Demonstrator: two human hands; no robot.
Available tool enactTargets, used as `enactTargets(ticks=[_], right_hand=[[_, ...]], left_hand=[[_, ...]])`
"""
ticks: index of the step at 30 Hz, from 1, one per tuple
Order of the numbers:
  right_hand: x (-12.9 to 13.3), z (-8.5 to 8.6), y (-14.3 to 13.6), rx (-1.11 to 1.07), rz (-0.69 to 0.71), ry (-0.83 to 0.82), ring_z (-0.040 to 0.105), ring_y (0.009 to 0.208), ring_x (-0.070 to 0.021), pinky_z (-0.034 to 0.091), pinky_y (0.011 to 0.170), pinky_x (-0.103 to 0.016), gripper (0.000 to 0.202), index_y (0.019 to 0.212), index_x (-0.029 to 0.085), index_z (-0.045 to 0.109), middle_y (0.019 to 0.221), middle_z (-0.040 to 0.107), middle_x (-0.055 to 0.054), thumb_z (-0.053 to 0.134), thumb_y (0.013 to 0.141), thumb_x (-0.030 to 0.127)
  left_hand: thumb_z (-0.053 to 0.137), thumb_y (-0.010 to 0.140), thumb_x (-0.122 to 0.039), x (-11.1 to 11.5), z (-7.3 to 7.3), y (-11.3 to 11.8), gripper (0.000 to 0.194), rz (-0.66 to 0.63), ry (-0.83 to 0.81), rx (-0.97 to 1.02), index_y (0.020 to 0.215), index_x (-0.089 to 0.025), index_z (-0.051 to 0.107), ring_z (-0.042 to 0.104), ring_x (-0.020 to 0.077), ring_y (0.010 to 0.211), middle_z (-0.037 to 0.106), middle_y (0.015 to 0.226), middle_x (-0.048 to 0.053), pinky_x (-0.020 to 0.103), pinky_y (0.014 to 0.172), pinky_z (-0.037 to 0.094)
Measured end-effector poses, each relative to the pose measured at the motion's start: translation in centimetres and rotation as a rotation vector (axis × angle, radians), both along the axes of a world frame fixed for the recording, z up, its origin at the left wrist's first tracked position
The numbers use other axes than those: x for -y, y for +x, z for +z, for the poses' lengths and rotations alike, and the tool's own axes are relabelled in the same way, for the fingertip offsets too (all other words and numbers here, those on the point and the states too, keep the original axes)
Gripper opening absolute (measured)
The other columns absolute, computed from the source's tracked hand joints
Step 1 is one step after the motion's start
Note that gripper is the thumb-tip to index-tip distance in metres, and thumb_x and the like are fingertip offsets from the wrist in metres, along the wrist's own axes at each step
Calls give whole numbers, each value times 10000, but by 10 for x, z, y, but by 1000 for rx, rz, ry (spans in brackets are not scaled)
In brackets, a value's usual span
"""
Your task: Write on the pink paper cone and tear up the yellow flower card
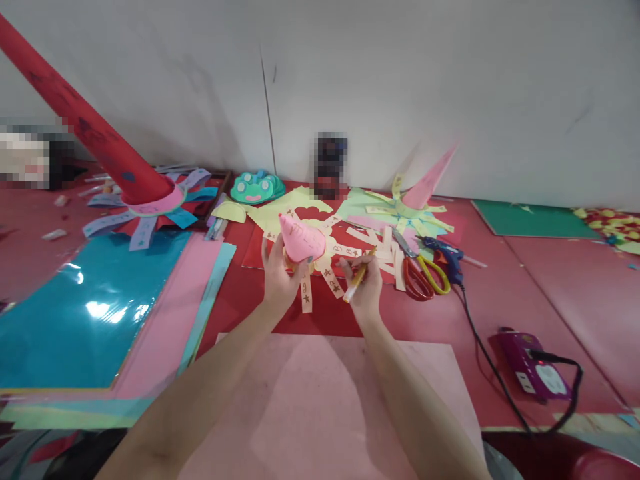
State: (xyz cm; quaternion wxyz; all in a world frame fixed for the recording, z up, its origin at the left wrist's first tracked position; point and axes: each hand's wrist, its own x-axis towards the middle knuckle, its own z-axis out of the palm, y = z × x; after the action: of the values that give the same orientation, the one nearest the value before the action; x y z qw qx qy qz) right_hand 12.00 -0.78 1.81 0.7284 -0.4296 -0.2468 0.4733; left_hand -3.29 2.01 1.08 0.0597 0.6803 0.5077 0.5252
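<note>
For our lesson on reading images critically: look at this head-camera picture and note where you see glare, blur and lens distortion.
Head view: white glare patches sit on the glossy teal sheet; two spots by the wall are pixelated; the red cone and table edges bow from wide-angle distortion; the left hand holding the pink paper cone and the right hand holding a pencil look slightly soft; light is even, with faint shadows.

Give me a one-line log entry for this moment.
left hand: holds pink paper cone with lettered strips | right hand: grips yellow pen, tip at a strip | nearby: scissors, glue gun
</note>
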Motion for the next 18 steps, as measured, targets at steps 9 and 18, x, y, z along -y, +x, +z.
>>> enactTargets(ticks=[9,18], right_hand=[[-1,-1,15,249,-123,97,607,723,-106,496,861,-357,188,674,219,442,718,513,43,561,772,327],[-9,3,57,513,-524,91,592,680,-92,494,823,-361,247,736,219,393,742,419,69,611,733,334]], left_hand=[[519,824,-476,0,0,0,522,0,-5,14,1241,-195,378,527,252,1134,565,1172,123,458,1073,269],[503,835,-481,0,4,1,506,-53,-49,4,1241,-204,384,550,248,1100,608,1062,91,465,1086,237]])
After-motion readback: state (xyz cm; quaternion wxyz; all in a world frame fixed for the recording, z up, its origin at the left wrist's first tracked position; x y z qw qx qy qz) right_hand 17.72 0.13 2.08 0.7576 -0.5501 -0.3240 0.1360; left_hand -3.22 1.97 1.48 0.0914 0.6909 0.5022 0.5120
